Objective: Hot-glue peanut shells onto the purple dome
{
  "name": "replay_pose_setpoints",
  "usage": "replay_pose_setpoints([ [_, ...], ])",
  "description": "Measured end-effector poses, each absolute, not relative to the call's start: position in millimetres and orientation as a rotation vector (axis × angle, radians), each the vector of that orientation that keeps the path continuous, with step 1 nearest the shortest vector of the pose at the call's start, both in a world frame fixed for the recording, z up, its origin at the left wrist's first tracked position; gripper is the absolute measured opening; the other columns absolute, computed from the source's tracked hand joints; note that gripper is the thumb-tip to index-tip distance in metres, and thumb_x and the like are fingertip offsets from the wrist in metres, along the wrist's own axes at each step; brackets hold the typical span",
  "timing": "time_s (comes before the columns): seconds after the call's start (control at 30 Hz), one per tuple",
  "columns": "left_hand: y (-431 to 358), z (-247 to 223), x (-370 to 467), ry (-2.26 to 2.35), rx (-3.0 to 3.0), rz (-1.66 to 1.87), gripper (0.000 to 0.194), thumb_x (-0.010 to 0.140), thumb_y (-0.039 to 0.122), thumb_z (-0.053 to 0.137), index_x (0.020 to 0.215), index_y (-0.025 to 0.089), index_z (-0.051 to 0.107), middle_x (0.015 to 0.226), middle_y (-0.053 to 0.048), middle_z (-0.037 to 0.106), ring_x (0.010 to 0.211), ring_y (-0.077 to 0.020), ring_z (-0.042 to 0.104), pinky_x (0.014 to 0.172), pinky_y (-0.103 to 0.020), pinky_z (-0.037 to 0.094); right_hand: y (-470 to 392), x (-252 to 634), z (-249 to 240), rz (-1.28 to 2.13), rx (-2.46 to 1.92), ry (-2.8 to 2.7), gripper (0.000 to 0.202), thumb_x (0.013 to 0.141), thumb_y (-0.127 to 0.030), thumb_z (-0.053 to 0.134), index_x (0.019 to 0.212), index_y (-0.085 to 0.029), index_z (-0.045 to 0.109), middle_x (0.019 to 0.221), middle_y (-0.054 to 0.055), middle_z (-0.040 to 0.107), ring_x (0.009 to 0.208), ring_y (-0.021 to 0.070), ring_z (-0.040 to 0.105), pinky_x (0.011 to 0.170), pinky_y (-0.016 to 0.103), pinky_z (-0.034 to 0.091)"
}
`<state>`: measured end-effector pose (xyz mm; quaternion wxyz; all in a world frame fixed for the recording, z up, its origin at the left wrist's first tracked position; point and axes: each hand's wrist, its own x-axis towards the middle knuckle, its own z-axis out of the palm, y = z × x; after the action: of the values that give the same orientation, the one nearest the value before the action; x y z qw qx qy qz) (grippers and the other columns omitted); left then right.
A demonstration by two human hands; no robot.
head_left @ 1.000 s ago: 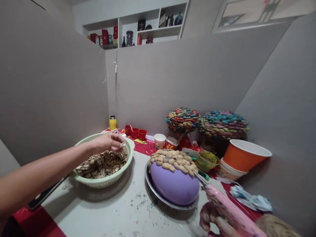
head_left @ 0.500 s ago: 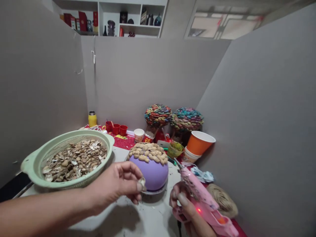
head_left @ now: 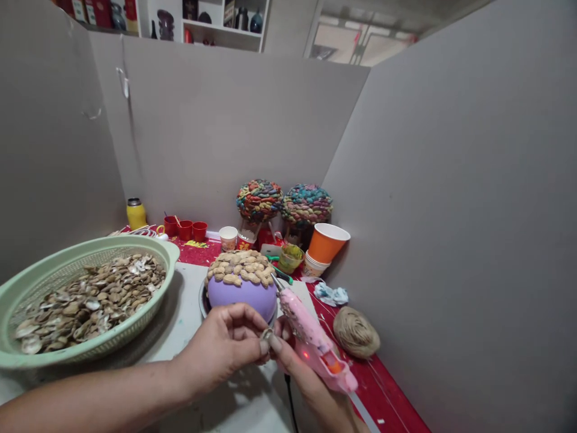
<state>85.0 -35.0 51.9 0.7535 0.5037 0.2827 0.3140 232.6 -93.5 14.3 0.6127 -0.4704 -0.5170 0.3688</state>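
the left hand (head_left: 228,340) pinches a small shell (head_left: 267,334) at its fingertips against the right hand (head_left: 300,364), whose fingers, gripping a pink glue gun (head_left: 306,322) while seemingly steadying the shell, could let the nozzle (head_left: 277,284) stray into the purple ball (head_left: 241,294) just beyond them.

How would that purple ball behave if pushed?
The purple ball is round, so it might rock, though the dish around its base should curb rolling. Its smooth, balloon-like skin suggests something light and easily popped. The peanuts on top may make it top-heavy.
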Motion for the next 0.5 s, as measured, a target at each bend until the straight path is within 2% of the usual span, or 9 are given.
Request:
replay_pose_setpoints([
  [0.17,-30,51,77,0.568,1.027,0.58,0.028,0.067,0.029,0.082,0.082,0.009,0.068,0.072,-0.006,0.071,0.065,-0.0106,0.064,0.067,-0.022,0.051,-94,234,19,0.828,-1.154,-1.208,0.036,0.088,-0.053,0.065,0.085,-0.018,0.058,0.078,0.003,0.055,0.072,0.0186,0.051,0.066,0.03,0.046],
  [0.27,-25,46,75,0.547,0.931,0.509,0.028,0.066,0.026,0.083,0.082,0.01,0.067,0.073,-0.006,0.071,0.064,-0.0111,0.066,0.065,-0.023,0.054,-95,234,19,0.826,-1.176,-1.208,0.037,0.087,-0.055,0.064,0.083,-0.019,0.058,0.077,0.003,0.054,0.071,0.0182,0.049,0.064,0.03,0.045],
  [0.4,-22,40,74,0.466,0.827,0.449,0.028,0.067,0.023,0.083,0.087,0.011,0.066,0.074,-0.006,0.071,0.062,-0.0113,0.067,0.064,-0.022,0.055,-96,233,18,0.883,-1.175,-1.173,0.038,0.085,-0.057,0.066,0.086,-0.019,0.061,0.083,0.004,0.056,0.079,0.0214,0.053,0.074,0.033,0.048],
  [0.5,-23,43,74,0.445,0.817,0.443,0.027,0.069,0.022,0.081,0.088,0.011,0.065,0.072,-0.005,0.069,0.062,-0.0109,0.066,0.064,-0.022,0.055,-98,236,17,0.861,-1.168,-1.135,0.036,0.084,-0.055,0.069,0.084,-0.019,0.063,0.08,0.004,0.058,0.074,0.0203,0.054,0.069,0.031,0.047],
])
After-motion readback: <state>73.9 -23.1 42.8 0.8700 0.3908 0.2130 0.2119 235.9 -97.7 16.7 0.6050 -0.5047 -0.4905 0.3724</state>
